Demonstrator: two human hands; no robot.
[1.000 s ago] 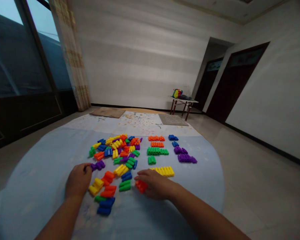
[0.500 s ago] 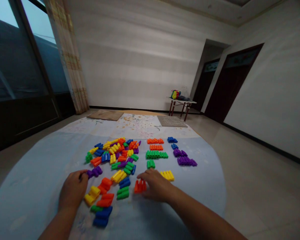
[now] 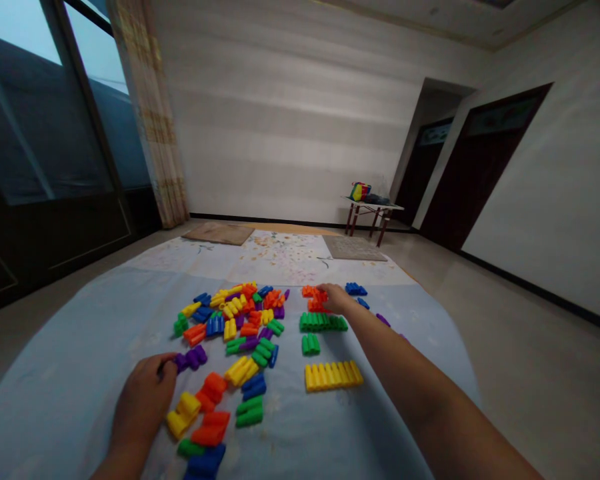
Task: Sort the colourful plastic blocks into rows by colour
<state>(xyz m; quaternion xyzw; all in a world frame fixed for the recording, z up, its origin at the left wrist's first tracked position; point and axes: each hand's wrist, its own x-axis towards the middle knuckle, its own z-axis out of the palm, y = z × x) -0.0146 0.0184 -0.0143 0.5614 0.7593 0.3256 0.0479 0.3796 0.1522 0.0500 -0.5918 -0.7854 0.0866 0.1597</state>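
Note:
My right hand (image 3: 336,298) is stretched far forward, fingers closed on an orange block (image 3: 316,303) beside the orange row (image 3: 310,291). Just in front of it lie the green row (image 3: 323,323) and a short green group (image 3: 310,344). The yellow row (image 3: 333,375) lies nearer me, left of my forearm. My left hand (image 3: 145,399) rests curled on the cloth, fingertips touching purple blocks (image 3: 191,359). A mixed pile of coloured blocks (image 3: 235,310) sits between the hands, with loose blocks (image 3: 207,420) near my left hand.
Blue blocks (image 3: 355,289) and purple blocks (image 3: 383,319) lie right of my arm. All rest on a pale blue cloth (image 3: 80,333) on the floor. A small table (image 3: 373,210) stands by the far wall; doors are at right, windows and curtain at left.
My right hand lifted the orange block from the near cloth and carried it forward to the orange row. The yellow row is now uncovered. My left hand has stayed by the purple blocks.

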